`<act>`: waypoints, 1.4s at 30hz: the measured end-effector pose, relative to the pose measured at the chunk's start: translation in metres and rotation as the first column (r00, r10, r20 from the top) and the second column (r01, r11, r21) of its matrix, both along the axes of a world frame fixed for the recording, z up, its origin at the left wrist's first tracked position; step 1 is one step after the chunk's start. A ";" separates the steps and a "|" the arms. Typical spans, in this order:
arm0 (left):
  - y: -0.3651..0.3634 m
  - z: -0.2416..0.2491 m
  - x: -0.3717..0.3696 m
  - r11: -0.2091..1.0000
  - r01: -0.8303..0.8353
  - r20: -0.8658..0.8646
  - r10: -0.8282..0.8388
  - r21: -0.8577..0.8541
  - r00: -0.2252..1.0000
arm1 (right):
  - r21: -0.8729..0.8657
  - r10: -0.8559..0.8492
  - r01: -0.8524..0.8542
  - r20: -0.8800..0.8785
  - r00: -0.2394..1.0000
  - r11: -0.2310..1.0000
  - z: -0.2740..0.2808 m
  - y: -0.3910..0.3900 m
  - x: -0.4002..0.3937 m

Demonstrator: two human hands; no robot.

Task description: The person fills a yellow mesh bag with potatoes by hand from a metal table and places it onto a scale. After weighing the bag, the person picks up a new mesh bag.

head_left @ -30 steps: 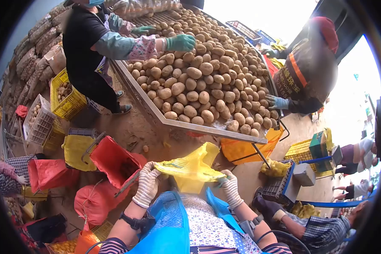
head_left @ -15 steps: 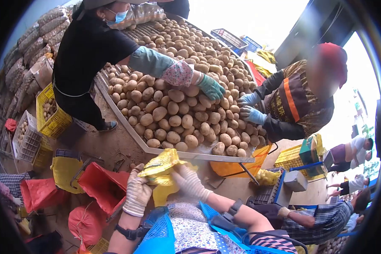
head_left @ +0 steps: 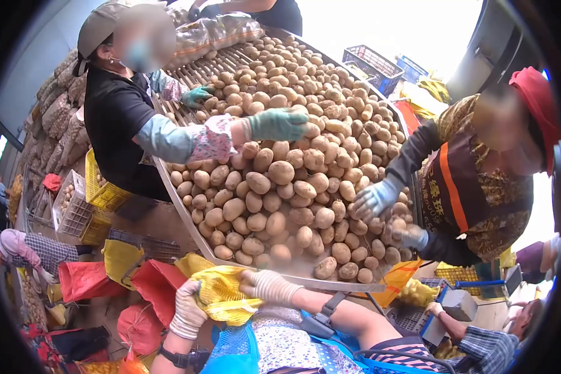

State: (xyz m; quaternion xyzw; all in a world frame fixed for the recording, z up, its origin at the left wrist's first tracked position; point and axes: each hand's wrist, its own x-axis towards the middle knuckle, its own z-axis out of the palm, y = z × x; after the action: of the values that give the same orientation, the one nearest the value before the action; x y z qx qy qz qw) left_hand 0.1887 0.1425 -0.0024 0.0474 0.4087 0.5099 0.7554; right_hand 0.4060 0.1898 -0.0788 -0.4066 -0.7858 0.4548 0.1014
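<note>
A yellow mesh bag (head_left: 225,295) is bunched between my two gloved hands, just in front of the near edge of the sorting table. My left hand (head_left: 188,310), in a striped white glove, grips the bag's left side. On its upper right side, my right hand (head_left: 273,288) is closed over the mesh. Beyond the bag, many potatoes (head_left: 280,172) cover the sloping table (head_left: 299,282) with its metal rim.
Two co-workers reach over the potatoes, one at the left (head_left: 121,106), one at the right (head_left: 480,181). Red sacks (head_left: 162,283), a yellow crate (head_left: 109,193) and a grey crate (head_left: 73,206) stand at the left. An orange sheet (head_left: 397,282) hangs below the table's right corner.
The view has shifted, and the table sits lower in it. The yellow bag is spread wider between my hands. The left co-worker's arm has lifted, and the right co-worker's hands have moved apart.
</note>
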 end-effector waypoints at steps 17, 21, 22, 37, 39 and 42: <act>0.088 0.072 0.050 0.998 -0.059 0.020 0.059 0.016 0.998 | 0.459 -0.279 0.112 0.315 0.907 0.882 0.065 0.217 0.088; 0.099 0.029 0.042 0.998 -0.064 0.088 0.065 -0.009 0.994 | -0.084 -0.436 0.514 -0.655 0.617 0.854 0.035 0.210 0.093; 0.101 0.018 0.037 0.998 -0.057 0.086 0.059 -0.030 0.994 | -0.569 -0.654 0.333 -0.706 0.270 0.752 0.040 0.201 0.096; 0.139 0.040 0.063 0.982 0.058 0.305 -0.001 -0.177 0.952 | 0.055 0.056 -0.069 0.211 0.976 0.996 0.055 0.109 0.055; 0.112 0.020 0.064 0.969 0.200 0.377 -0.134 -0.142 0.916 | 0.024 0.102 -0.118 0.343 0.934 0.993 0.025 0.102 0.076; 0.077 -0.002 0.075 0.920 0.345 0.436 -0.238 -0.183 0.868 | -0.116 0.241 -0.212 0.417 0.876 0.970 0.046 0.111 0.082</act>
State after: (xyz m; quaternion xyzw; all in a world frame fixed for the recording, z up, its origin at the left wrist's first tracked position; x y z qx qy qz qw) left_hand 0.2633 0.2192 -0.0045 -0.0952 0.2933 0.3305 0.8920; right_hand 0.4881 0.3012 -0.0326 -0.4049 -0.8154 0.3890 -0.1410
